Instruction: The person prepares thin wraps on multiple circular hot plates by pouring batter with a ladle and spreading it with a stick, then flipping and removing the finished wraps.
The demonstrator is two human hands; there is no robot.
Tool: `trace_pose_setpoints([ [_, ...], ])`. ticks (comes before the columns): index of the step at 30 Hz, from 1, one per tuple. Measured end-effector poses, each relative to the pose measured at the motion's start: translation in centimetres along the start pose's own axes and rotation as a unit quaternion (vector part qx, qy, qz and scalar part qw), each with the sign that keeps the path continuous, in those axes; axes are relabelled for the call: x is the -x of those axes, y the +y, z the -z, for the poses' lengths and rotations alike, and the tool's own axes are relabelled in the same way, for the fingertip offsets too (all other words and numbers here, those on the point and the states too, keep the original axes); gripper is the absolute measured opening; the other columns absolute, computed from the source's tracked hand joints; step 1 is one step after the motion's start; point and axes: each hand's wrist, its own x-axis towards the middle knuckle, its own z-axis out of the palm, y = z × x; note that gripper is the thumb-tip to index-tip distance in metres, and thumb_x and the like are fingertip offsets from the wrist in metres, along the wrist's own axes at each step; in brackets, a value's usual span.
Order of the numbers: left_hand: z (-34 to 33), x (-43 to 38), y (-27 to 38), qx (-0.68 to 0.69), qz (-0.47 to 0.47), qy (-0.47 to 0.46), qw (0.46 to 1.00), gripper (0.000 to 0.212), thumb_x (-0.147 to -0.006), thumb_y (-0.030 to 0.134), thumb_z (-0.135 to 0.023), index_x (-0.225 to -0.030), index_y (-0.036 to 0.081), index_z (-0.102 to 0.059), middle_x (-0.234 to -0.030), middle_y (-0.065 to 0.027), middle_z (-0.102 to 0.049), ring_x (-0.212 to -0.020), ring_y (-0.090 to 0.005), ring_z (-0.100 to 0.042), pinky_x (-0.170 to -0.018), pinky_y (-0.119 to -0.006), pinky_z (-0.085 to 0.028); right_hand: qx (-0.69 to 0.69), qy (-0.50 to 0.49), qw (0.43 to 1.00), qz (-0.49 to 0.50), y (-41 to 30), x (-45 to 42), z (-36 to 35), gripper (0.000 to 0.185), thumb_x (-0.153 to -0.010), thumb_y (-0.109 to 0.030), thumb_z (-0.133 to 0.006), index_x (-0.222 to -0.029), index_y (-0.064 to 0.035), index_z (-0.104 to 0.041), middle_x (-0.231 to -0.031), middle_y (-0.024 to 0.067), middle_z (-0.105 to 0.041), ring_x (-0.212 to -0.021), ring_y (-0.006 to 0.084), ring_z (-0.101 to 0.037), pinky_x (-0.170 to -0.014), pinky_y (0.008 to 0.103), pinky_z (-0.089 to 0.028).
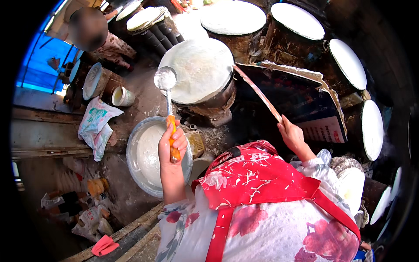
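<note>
My left hand (172,144) is closed on the orange handle of a metal ladle (165,78), whose bowl holds white batter over the near left edge of a round griddle (199,70) coated in a pale layer. Below that hand stands a wide basin (149,157) of white batter. In my right hand (291,134) is one end of a long thin stick (258,92); its far end reaches the griddle's right edge. Whether the stick touches the coating, I cannot tell.
Several drum stoves with white round tops, one of them nearby (233,18), curve around the back and right. A cardboard sheet (294,98) leans right of the griddle. A bucket (122,97) and a plastic sack (98,121) lie left. Another person (114,49) is at the upper left.
</note>
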Motion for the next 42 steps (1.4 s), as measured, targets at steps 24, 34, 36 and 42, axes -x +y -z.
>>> trace_pose_setpoints([
  [24, 3.6, 1.7, 1.3, 0.04, -0.053, 0.045, 0.997, 0.023, -0.097, 0.021, -0.042, -0.108, 0.003, -0.051, -0.064, 0.0022, -0.041, -0.043, -0.0047, -0.037, -0.04, -0.02, -0.032, 0.033, 0.013, 0.999, -0.024, -1.9, 1.6, -0.1, 0.043, -0.088, -0.028, -0.053, -0.121, 0.0, -0.051, -0.083, 0.0189, -0.065, -0.074, 0.0342, -0.063, -0.065, 0.0425, -0.049],
  [34, 5.1, 2.3, 2.1, 0.052, -0.087, 0.054, 0.993, 0.024, -0.097, 0.019, -0.042, -0.109, 0.0, -0.052, -0.064, 0.002, -0.041, -0.043, -0.0046, -0.036, -0.04, -0.02, -0.033, 0.031, -0.011, 0.998, -0.051, -3.9, 0.8, 0.7, 0.041, -0.087, -0.027, -0.054, -0.119, -0.0018, -0.052, -0.081, 0.0195, -0.065, -0.074, 0.0358, -0.063, -0.064, 0.0438, -0.049],
  [36, 4.3, 1.7, 1.9, 0.055, -0.08, 0.055, 0.994, 0.026, -0.097, 0.018, -0.041, -0.109, -0.002, -0.051, -0.063, 0.0016, -0.041, -0.042, -0.0045, -0.036, -0.039, -0.019, -0.032, 0.023, -0.014, 0.999, -0.048, -3.4, 1.1, 0.3, 0.038, -0.087, -0.028, -0.054, -0.116, -0.0041, -0.052, -0.08, 0.0187, -0.065, -0.072, 0.0367, -0.063, -0.062, 0.0453, -0.049],
  [42, 0.5, 2.2, 0.8, -0.007, -0.01, 0.024, 1.0, 0.024, -0.097, 0.017, -0.04, -0.112, 0.0, -0.048, -0.057, 0.0058, -0.029, -0.04, -0.0016, -0.024, -0.036, -0.017, -0.023, 0.009, -0.093, 0.983, -0.157, -2.4, 1.9, 0.5, 0.031, -0.083, -0.035, -0.056, -0.096, -0.0066, -0.057, -0.076, 0.0128, -0.067, -0.07, 0.0294, -0.067, -0.058, 0.0432, -0.051],
])
